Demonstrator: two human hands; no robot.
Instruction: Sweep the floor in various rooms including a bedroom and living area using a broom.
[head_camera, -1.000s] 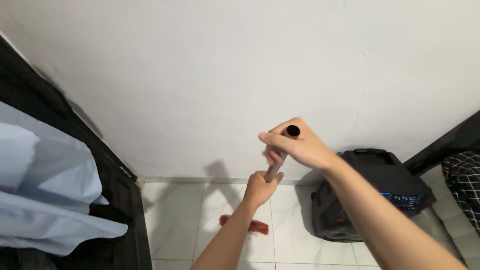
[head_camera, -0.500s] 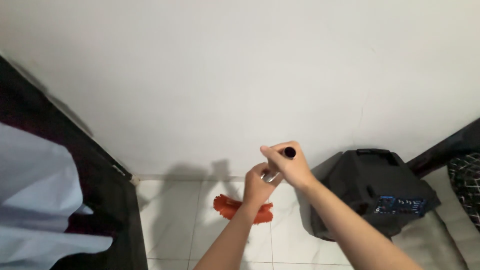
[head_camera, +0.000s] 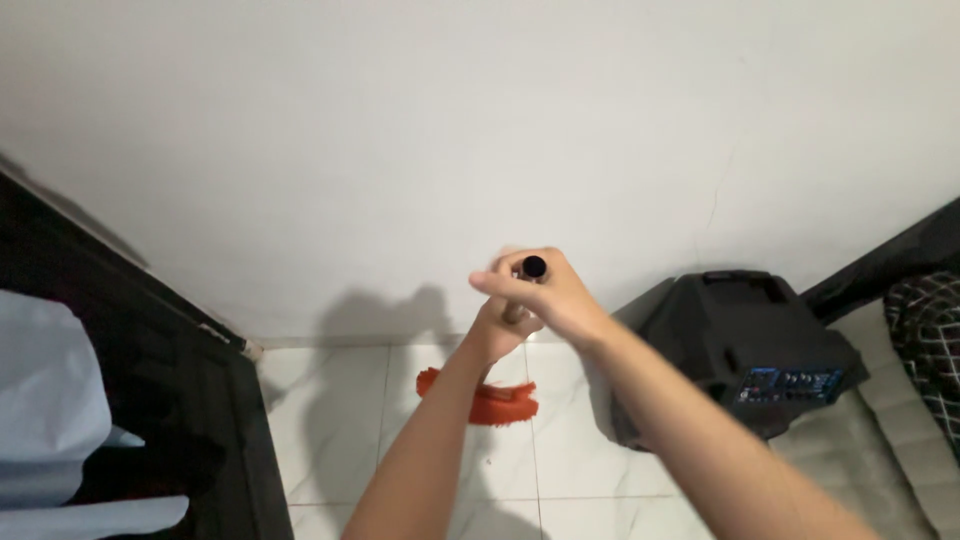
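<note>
Both my hands grip a broom by its dark handle (head_camera: 533, 267), seen end-on from above. My right hand (head_camera: 545, 295) wraps the top of the handle. My left hand (head_camera: 497, 332) holds it just below. The orange-red broom head (head_camera: 490, 402) rests on the white tiled floor (head_camera: 340, 430), close to the base of the white wall (head_camera: 450, 130) and partly hidden behind my left forearm.
A black speaker box (head_camera: 745, 355) with a small control panel stands on the floor at the right. Black furniture (head_camera: 150, 380) with light blue cloth (head_camera: 45, 400) lies at the left. A checked fabric (head_camera: 925, 330) and a grey cushion (head_camera: 880, 450) sit at the right edge.
The broom head has moved toward the wall and shows more fully. Both hands have shifted left along with the handle, and the view has turned slightly.
</note>
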